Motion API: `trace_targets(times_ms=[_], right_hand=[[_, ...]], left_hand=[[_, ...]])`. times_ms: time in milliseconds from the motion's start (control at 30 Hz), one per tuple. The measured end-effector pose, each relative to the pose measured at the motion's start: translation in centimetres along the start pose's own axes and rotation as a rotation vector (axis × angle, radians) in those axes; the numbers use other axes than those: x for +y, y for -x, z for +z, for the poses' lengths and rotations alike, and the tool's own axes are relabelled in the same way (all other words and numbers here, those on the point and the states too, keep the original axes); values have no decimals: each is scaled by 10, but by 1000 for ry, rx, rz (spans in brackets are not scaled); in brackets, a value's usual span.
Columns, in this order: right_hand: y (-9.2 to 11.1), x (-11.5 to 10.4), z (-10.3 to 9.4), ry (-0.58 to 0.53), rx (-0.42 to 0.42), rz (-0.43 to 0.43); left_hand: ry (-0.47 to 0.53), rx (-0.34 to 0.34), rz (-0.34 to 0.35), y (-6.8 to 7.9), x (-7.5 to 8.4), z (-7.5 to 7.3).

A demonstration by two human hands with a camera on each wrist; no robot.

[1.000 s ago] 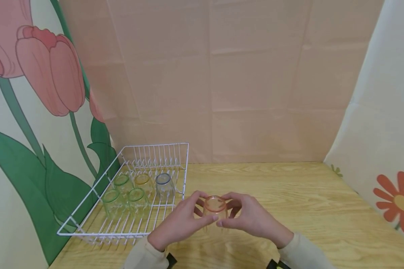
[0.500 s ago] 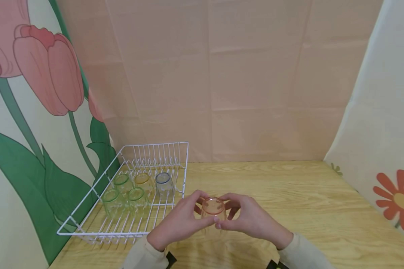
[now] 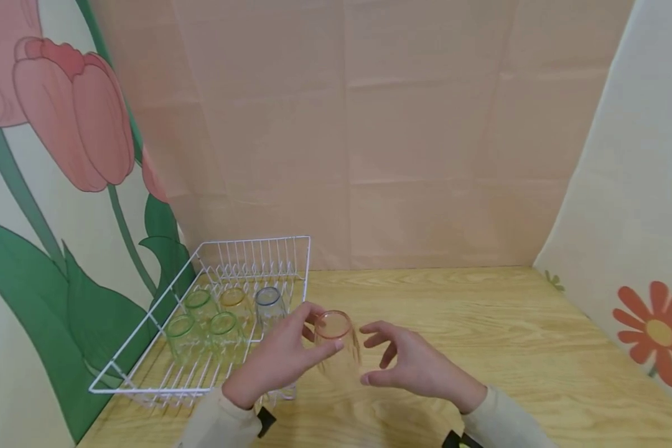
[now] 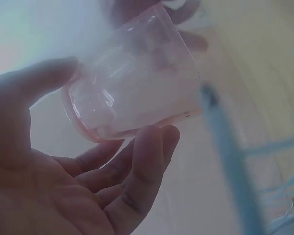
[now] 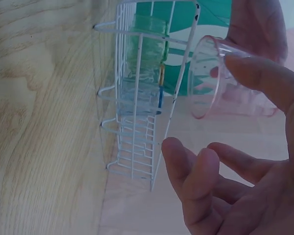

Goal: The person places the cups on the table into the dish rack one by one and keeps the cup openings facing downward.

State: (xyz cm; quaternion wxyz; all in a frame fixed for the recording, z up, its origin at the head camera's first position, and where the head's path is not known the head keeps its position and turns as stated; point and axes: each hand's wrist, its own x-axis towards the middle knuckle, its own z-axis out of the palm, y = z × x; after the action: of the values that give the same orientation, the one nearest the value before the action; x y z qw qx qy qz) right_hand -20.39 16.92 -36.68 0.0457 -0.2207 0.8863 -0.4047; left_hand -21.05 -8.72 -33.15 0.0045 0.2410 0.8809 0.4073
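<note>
My left hand (image 3: 280, 358) grips a clear pink drinking glass (image 3: 344, 364) with its deep pink ring on top, thumb on the near side and fingers behind. Slightly tilted, the glass is held in front of the right side of the wire rack. In the left wrist view, the thumb and fingertips press the wall of the glass (image 4: 132, 83) near one end. My right hand (image 3: 420, 364) is just right of the glass, fingers loosely curved and holding nothing. In the right wrist view, a gap shows between the right hand's curved fingers (image 5: 196, 181) and the glass (image 5: 206, 83).
The white wire dish rack (image 3: 151, 391) stands on the left of the wood-grain table (image 3: 437, 311). In it are three green glasses (image 3: 224, 330), an amber glass (image 3: 234, 302) and a blue-ringed glass (image 3: 270, 305). A tan sheet (image 3: 425, 137) hangs behind the table.
Both hands held the pink glass before; my right hand has now let go of it. My left hand has moved the glass left toward the rack and tilted it slightly.
</note>
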Motion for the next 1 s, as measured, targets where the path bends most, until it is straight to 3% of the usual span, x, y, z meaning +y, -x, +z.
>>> trace_targets(times_ms=[233,467,767,1000], right_hand=[[-2,6,-2,10,-24,32],[-3,13,-1,177,104,57],[-5,18,-2,184,119,115],[-3,19,-1,163,112,108]], left_hand=[[-65,106,-25,-4,-5,-26],[-98,145,-75,-10,-17,-52],[-243,94,-156,-15,-46,-82],[-280,2,-216,-20,-69,-87]])
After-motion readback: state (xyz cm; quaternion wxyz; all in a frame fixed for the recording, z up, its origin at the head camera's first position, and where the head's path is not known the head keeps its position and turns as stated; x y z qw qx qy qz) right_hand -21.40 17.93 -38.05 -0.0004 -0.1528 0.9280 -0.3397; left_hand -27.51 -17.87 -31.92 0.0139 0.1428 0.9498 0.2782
